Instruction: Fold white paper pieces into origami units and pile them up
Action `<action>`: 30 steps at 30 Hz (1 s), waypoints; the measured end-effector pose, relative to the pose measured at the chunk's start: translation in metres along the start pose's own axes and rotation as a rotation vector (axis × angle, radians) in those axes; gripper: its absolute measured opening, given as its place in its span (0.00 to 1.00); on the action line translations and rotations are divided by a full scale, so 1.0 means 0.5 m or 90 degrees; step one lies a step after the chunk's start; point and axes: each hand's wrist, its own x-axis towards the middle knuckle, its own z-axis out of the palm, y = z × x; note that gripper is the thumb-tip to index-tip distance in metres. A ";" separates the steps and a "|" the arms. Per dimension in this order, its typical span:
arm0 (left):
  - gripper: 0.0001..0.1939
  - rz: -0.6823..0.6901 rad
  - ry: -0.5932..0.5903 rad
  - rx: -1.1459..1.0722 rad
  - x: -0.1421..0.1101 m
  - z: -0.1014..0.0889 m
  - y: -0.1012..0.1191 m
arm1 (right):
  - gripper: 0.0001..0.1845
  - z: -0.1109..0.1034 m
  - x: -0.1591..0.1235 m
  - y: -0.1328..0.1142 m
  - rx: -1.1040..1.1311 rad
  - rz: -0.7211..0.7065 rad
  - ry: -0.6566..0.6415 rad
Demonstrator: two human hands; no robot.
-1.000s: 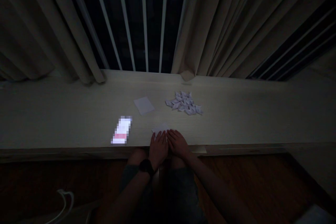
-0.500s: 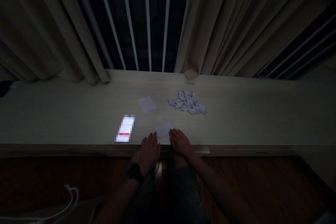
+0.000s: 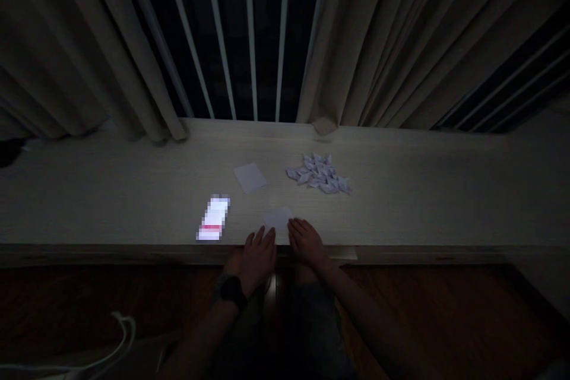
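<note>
A small white sheet of paper (image 3: 278, 217) lies flat near the front edge of the pale ledge (image 3: 401, 208). My left hand (image 3: 259, 255), with a dark watch on its wrist, rests at that edge with fingers stretched out, its fingertips by the paper's lower left. On the other side, my right hand (image 3: 306, 241) lies with its fingers extended and close together, fingertips at the paper's right corner. Neither hand grips anything. Farther back sits a square white paper stack (image 3: 250, 177). To its right is a cluster of several small folded paper pieces (image 3: 319, 173).
A lit phone (image 3: 214, 218), its screen blurred out, lies left of my hands. Beige curtains (image 3: 356, 41) and a barred window (image 3: 231, 35) stand behind the ledge. Below left, a white cable (image 3: 124, 332) curves over a surface near the wooden floor.
My left hand has slid off the paper toward the left and front, uncovering it, then come slightly back right. My right hand stays near the paper's right corner. The view has shifted slightly.
</note>
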 end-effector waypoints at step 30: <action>0.17 0.147 -0.016 -0.154 0.028 -0.003 0.027 | 0.10 0.029 0.086 0.007 0.090 0.164 0.019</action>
